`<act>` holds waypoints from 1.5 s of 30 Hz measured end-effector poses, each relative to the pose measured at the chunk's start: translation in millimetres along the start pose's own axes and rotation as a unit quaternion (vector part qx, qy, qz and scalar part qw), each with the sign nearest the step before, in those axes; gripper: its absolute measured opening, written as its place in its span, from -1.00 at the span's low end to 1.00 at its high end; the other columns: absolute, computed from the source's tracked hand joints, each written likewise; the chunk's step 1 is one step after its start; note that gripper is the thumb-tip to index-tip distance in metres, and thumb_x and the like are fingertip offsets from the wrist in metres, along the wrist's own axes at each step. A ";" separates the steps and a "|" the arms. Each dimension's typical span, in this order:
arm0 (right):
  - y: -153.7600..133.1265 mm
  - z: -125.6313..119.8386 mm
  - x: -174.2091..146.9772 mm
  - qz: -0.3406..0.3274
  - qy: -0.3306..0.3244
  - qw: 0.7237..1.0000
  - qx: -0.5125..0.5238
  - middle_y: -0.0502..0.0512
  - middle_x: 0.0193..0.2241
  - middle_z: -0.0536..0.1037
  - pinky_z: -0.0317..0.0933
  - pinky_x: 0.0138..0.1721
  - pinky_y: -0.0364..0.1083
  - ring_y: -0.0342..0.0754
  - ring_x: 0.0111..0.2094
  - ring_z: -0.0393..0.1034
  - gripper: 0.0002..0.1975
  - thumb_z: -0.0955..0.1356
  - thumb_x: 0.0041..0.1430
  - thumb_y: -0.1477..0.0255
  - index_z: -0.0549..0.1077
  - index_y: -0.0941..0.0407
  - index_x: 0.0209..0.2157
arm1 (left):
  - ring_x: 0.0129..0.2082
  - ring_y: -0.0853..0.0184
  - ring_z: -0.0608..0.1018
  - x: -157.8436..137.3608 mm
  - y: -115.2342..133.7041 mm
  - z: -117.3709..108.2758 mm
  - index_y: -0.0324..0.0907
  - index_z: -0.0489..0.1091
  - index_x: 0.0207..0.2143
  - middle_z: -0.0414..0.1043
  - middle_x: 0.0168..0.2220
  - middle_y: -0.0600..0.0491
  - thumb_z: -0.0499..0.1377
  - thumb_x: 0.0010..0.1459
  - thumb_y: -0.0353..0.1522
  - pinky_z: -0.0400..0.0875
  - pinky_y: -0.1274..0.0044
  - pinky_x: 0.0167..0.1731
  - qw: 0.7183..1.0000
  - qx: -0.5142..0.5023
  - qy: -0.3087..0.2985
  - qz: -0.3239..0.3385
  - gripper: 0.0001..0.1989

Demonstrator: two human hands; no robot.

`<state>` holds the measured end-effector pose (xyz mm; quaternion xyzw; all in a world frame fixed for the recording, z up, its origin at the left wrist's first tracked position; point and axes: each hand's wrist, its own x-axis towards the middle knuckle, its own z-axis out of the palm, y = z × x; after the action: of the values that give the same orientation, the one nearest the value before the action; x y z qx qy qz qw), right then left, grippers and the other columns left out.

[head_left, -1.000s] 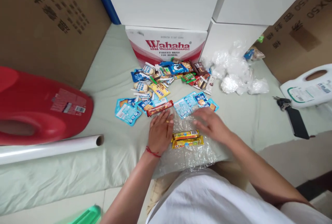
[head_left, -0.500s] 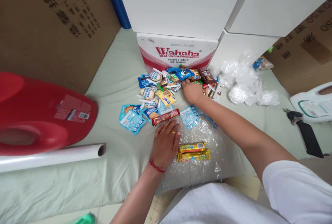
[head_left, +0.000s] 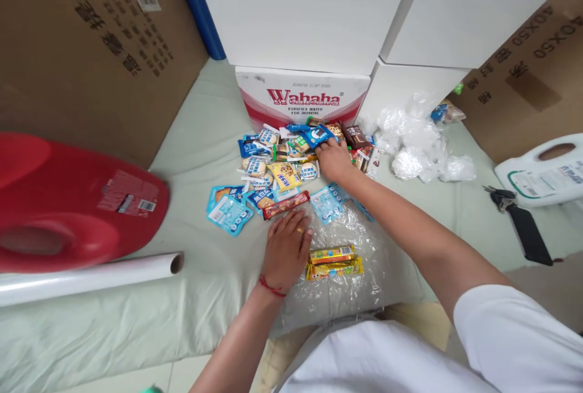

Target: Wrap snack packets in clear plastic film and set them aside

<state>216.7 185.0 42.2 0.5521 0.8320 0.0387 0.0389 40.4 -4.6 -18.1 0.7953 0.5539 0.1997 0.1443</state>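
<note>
My left hand (head_left: pixel 286 250) lies flat with its fingers stretched out, partly over a clear plastic bag (head_left: pixel 359 226). Its fingertips are close to a red-wrapped snack bar (head_left: pixel 286 205). Beside it, two yellow-wrapped bars (head_left: pixel 334 262) rest on the bag. My right hand (head_left: pixel 336 161) reaches into a pile of small wrapped snacks, fingers curled down and close together, tips hidden. Against its fingers is a blue snack packet (head_left: pixel 317 135). Around it are a yellow cookie packet (head_left: pixel 285 176), a white-and-blue biscuit packet (head_left: pixel 308 170) and a brown packet (head_left: pixel 355 135). Light-blue packets (head_left: pixel 230 214) lie to the left.
A Wahaha carton (head_left: pixel 303 98) stands behind the pile, under white boxes (head_left: pixel 300 10). Crumpled clear plastic (head_left: pixel 421 144) lies right, near a white jug (head_left: pixel 542 168) and keys with a black case (head_left: pixel 528 235). Leftward are a red jug (head_left: pixel 91 198), a white tube (head_left: pixel 91 277) and a cardboard box (head_left: pixel 95 28).
My view has shifted slightly. My right hand stays at the pile, its fingers more curled. A white-and-blue biscuit packet now shows beside it, right of the yellow one. My left hand stays put.
</note>
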 end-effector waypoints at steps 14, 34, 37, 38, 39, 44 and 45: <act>55.5 -31.7 -153.9 0.068 0.083 0.928 0.357 0.14 -0.08 0.62 0.28 0.05 0.12 0.14 -0.04 0.45 -0.69 0.39 0.30 0.22 0.58 0.06 -0.02 | 0.37 0.15 0.35 0.1 2.2 -1.3 -0.10 0.45 0.20 0.39 0.32 -0.01 -0.14 0.49 -0.25 0.17 0.15 0.34 1.000 -0.024 -0.016 -0.010 -0.53; 4.6 -8.2 -210.3 -0.012 0.078 0.919 0.387 0.21 -0.06 0.57 0.33 0.07 0.15 0.14 0.01 0.43 -0.70 0.33 0.39 0.23 0.56 0.00 0.04 | 0.38 0.18 0.33 -1.0 -1.3 -0.9 -0.10 0.46 0.20 0.40 0.31 0.01 -0.23 0.52 -0.20 0.15 0.19 0.35 0.998 -0.054 -0.009 -0.019 -0.46; 31.1 -15.1 -160.5 0.053 0.087 0.941 0.323 0.21 -0.13 0.57 0.36 -0.04 0.06 0.09 -0.13 0.47 -0.69 0.24 0.41 0.31 0.56 0.08 -0.03 | 0.37 0.16 0.35 -1.5 -2.3 -1.0 -0.11 0.47 0.19 0.41 0.30 0.00 -0.21 0.51 -0.21 0.18 0.18 0.33 0.999 -0.046 -0.005 -0.011 -0.47; 38.0 -16.1 -139.4 0.064 0.088 0.950 0.291 0.22 -0.13 0.57 0.35 -0.04 0.05 0.10 -0.13 0.46 -0.68 0.23 0.40 0.33 0.56 0.11 -0.01 | 0.37 0.16 0.35 -1.6 -2.5 -1.3 -0.11 0.47 0.19 0.41 0.30 -0.01 -0.20 0.51 -0.22 0.19 0.17 0.33 0.999 -0.042 -0.004 -0.006 -0.48; 43.5 -16.8 -116.8 0.067 0.090 0.960 0.255 0.25 -0.10 0.57 0.33 -0.01 0.06 0.13 -0.09 0.44 -0.66 0.24 0.39 0.36 0.54 0.14 0.03 | 0.36 0.16 0.36 -1.7 -2.8 -1.6 -0.12 0.46 0.19 0.41 0.30 -0.01 -0.20 0.51 -0.22 0.20 0.17 0.32 0.999 -0.037 -0.002 -0.001 -0.49; 54.1 -18.1 -3.0 -0.024 0.093 0.990 0.105 0.36 0.33 0.31 -0.03 0.33 0.24 0.31 0.34 0.03 -0.26 0.33 0.21 0.51 0.17 0.24 0.41 | 0.36 0.13 0.36 -1.6 -3.5 -1.8 -0.14 0.46 0.20 0.40 0.30 -0.04 -0.15 0.50 -0.25 0.22 0.13 0.31 1.000 -0.012 -0.004 0.016 -0.52; 54.4 -17.5 14.6 -0.044 0.081 0.991 0.092 0.36 0.38 0.24 -0.12 0.37 0.26 0.32 0.39 -0.05 -0.20 0.35 0.19 0.52 0.10 0.26 0.44 | 0.36 0.11 0.36 -1.6 -3.4 -1.5 -0.14 0.46 0.20 0.40 0.30 -0.04 -0.13 0.49 -0.25 0.23 0.12 0.31 1.000 -0.007 -0.005 0.016 -0.53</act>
<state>259.0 219.1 65.2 0.5109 0.8561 0.0046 -0.0779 36.4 -4.9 -18.5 0.8039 0.5390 0.2020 0.1495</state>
